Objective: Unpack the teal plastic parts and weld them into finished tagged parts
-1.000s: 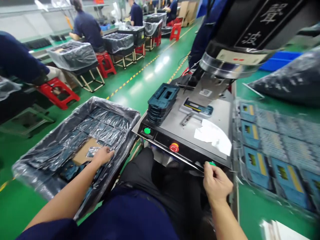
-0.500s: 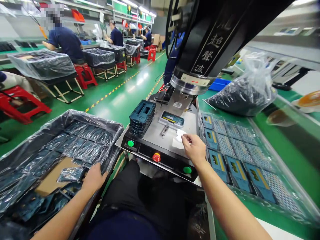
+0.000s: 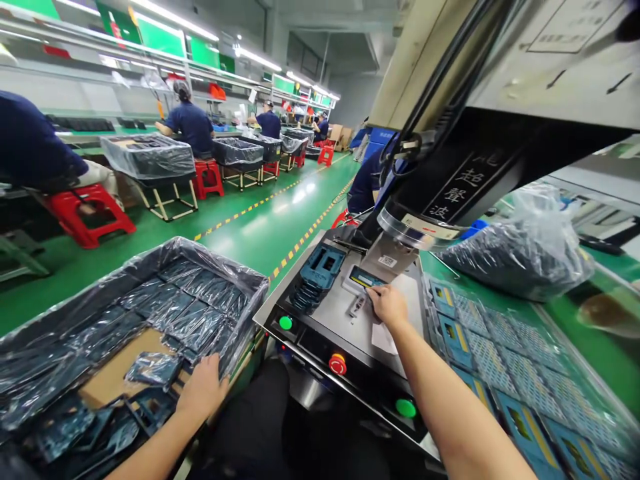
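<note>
My left hand (image 3: 204,388) rests at the inner side of the plastic-lined bin (image 3: 245,275), thumb apart from the fingers, holding nothing visible. Under the metal horn (image 3: 387,257) of the press, a blue-and-yellow plastic panel (image 3: 367,278) lies in a white fixture (image 3: 349,287). My right hand (image 3: 390,305) is at the panel's near edge, fingers pinched together; whatever is between the fingertips is hidden. A white piece of paper (image 3: 383,339) lies on the metal plate below that hand. Left of the fixture stands a stack of blue plastic frames (image 3: 320,270).
Two green buttons (image 3: 405,408) and a red stop button (image 3: 337,364) line the press front. Panels (image 3: 456,340) lie in a clear tray on the right, near a bag of dark parts (image 3: 515,257). Co-workers (image 3: 187,127) sit along the bench beyond the aisle.
My right hand has moved forward from the white paper to the panel in the fixture. My left hand stays at the bin. The camera view has shifted up and left.
</note>
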{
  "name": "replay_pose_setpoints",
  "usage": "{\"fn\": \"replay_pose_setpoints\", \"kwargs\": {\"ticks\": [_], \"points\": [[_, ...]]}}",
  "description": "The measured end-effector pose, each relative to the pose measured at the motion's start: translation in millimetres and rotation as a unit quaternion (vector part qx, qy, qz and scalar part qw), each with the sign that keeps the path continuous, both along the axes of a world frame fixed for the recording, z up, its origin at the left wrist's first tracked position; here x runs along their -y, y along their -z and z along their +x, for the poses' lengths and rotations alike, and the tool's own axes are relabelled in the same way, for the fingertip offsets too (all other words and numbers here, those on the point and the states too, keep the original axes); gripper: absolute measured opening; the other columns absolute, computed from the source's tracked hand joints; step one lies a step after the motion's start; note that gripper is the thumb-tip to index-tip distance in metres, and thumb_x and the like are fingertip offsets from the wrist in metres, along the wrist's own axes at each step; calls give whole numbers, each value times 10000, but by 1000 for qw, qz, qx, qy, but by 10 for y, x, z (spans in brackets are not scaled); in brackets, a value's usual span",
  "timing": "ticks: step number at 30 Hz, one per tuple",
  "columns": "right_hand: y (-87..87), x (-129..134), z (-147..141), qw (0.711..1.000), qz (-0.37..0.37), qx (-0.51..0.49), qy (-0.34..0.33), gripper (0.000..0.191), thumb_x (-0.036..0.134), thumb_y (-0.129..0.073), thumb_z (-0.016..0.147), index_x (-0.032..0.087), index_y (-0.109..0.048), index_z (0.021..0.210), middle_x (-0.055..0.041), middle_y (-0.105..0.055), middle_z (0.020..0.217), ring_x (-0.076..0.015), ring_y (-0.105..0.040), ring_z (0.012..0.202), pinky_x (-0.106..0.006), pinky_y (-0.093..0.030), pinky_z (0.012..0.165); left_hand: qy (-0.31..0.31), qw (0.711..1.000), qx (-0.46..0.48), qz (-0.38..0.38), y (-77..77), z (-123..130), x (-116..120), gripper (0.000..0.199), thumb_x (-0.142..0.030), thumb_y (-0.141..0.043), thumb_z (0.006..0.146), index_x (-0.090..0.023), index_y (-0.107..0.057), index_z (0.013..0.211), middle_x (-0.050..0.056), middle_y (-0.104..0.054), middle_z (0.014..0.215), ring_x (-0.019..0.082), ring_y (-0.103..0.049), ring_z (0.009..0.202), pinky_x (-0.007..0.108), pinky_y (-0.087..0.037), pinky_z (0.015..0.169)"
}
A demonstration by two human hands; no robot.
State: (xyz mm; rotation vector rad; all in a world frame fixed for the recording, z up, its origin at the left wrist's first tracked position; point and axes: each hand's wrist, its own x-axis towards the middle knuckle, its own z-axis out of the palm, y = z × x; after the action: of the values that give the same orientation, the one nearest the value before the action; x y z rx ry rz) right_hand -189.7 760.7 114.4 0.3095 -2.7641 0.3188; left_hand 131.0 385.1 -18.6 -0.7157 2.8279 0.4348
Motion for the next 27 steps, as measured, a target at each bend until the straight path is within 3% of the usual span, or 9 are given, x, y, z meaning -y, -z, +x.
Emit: {"fn": "replay_pose_setpoints", "kwargs": {"ticks": [9,13,16,19,21,23,25,27], "points": [[22,65,82,998,30,-38,31,386,363,-423,962,152,-744,920,-119,-701,953,-222,-606,832,-326,-392,704,6,1000,-4,3,25,5,17,425,-327,-460,876,-121,-488,1247,173,-563,1226,314,-550,1155,405,-422,954],[-78,-26,186,998,30,-46,-28,359,366,-441,956,164,-733,908,-98,-710,969,-198,-606,813,-298,-400,689,-1,1000,-5,10,44,5,35,443,-333,-473,873,-133,-483,1268,176,-552,1259,307,-531,1212,398,-410,990],[-152,-140,479,994,13,-67,-82,347,377,-443,962,178,-724,916,-90,-716,1003,-203,-627,832,-305,-441,725,-5,999,-41,15,68,33,62,465,-340,-467,871,-104,-484,1271,193,-552,1255,324,-511,1233,431,-407,1017],[-194,-222,989,983,-50,-108,-140,340,405,-453,967,189,-712,926,-93,-722,998,-221,-655,894,-338,-492,807,2,985,-174,7,25,57,26,470,-347,-485,859,-86,-499,1250,211,-532,1276,341,-492,1246,477,-384,1065],[-196,-221,1395,972,-122,-98,-176,283,396,-493,956,210,-704,924,-81,-726,989,-215,-668,928,-342,-514,849,27,958,-281,39,-95,46,-96,448,-370,-517,854,-113,-520,1221,196,-531,1286,340,-485,1258,501,-372,1088],[-172,-173,1793,954,-209,-52,-209,222,358,-521,950,227,-695,912,-65,-728,952,-199,-677,910,-328,-531,842,71,928,-342,128,-302,4,-317,433,-396,-560,852,-142,-533,1201,171,-563,1248,321,-524,1224,505,-405,1069],[-117,-95,2133,927,-291,17,-235,194,332,-536,946,234,-691,884,-52,-724,909,-186,-680,871,-314,-544,808,111,902,-327,260,-567,-67,-609,427,-388,-599,853,-181,-527,1218,137,-604,1204,276,-600,1130,464,-480,999],[-31,-11,2389,894,-361,91,-249,200,342,-549,941,233,-693,855,-52,-719,885,-183,-679,836,-312,-551,772,141,861,-305,382,-831,-156,-911,569,-374,-671,819,-203,-463,1321,144,-578,1299,266,-595,1164,433,-506,966]]}}
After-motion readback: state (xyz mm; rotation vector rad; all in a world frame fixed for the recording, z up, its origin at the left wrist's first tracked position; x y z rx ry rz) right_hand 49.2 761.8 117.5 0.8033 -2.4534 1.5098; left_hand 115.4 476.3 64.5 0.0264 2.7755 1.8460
